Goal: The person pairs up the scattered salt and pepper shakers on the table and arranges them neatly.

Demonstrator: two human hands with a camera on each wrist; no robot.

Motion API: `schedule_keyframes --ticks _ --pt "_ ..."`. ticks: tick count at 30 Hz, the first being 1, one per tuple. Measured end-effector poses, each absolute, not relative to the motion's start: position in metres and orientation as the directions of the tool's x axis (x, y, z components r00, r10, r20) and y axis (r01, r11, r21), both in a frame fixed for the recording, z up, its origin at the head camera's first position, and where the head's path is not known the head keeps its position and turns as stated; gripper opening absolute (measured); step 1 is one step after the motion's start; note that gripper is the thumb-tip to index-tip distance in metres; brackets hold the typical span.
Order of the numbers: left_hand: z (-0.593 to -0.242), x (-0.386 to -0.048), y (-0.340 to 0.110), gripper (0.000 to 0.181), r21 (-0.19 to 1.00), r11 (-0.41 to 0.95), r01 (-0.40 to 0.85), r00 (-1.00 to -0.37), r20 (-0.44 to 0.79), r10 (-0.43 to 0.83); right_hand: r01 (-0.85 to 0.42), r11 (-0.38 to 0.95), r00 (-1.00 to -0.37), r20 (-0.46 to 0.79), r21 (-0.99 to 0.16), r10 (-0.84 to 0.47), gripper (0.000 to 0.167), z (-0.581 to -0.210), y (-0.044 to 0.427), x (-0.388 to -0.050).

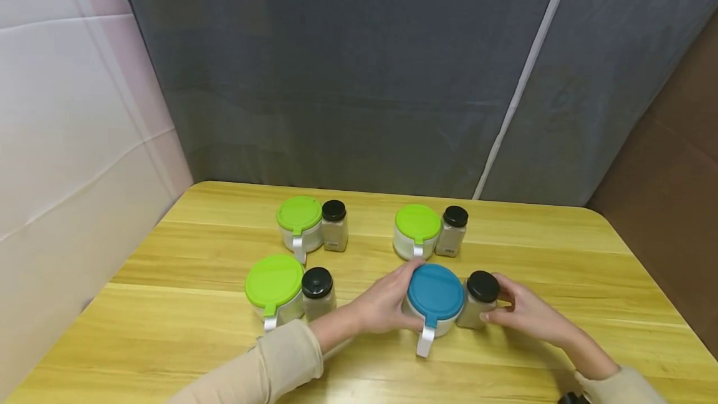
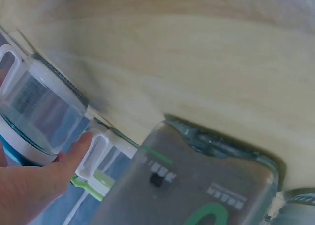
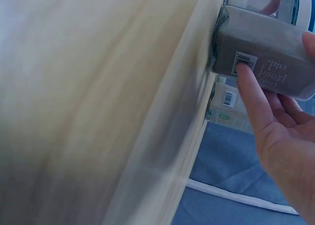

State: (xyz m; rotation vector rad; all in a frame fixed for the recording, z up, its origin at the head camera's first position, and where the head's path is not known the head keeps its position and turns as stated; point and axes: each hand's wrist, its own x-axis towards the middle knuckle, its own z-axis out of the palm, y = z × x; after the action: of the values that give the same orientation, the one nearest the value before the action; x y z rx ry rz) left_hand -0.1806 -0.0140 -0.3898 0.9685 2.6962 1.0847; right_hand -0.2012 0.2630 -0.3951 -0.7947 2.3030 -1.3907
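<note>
In the head view my left hand [image 1: 382, 305] curls around a clear seasoning pot with a blue lid [image 1: 435, 292] and a white handle. Its glass body [image 2: 44, 107] shows in the left wrist view, the handle beside my fingers. Just right of this pot stands a square spice jar with a black lid [image 1: 470, 313], close against it. My right hand [image 1: 530, 312] grips that jar from the right, thumb near and fingers behind. The right wrist view shows the jar's grey-brown contents and barcode label [image 3: 244, 61], with a digit pressed on it. Both containers stand upright on the table.
Behind are a green-lidded pot [image 1: 417, 223] with a spice jar [image 1: 451, 235], and another such pair, pot [image 1: 299, 214] and jar [image 1: 335, 229], back left. Front left, near my left forearm, stand a green-lidded pot [image 1: 275, 282] and jar [image 1: 318, 284]. A dark curtain [image 1: 348, 80] hangs behind the wooden table [image 1: 196, 254].
</note>
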Motion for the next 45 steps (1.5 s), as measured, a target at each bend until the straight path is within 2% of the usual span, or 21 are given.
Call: schedule_keyframes --ticks 22,38,45 --pt "-0.376 -0.174 -0.029 0.093 0.635 0.644 0.427 -0.841 0.015 0.541 -0.280 0.332 -0.766 0.002 -0.901 -0.642 0.054 -0.397 0.244 -0.201" --pt "-0.377 -0.173 -0.033 0.093 0.628 0.646 0.434 -0.839 0.020 0.544 -0.280 0.346 -0.763 -0.011 -0.896 -0.646 0.057 -0.397 0.242 -0.200" --pt "-0.372 -0.168 -0.033 0.093 0.560 0.675 0.480 -0.833 0.052 0.550 -0.283 0.346 -0.758 -0.012 -0.894 -0.652 0.057 -0.396 0.243 -0.199"
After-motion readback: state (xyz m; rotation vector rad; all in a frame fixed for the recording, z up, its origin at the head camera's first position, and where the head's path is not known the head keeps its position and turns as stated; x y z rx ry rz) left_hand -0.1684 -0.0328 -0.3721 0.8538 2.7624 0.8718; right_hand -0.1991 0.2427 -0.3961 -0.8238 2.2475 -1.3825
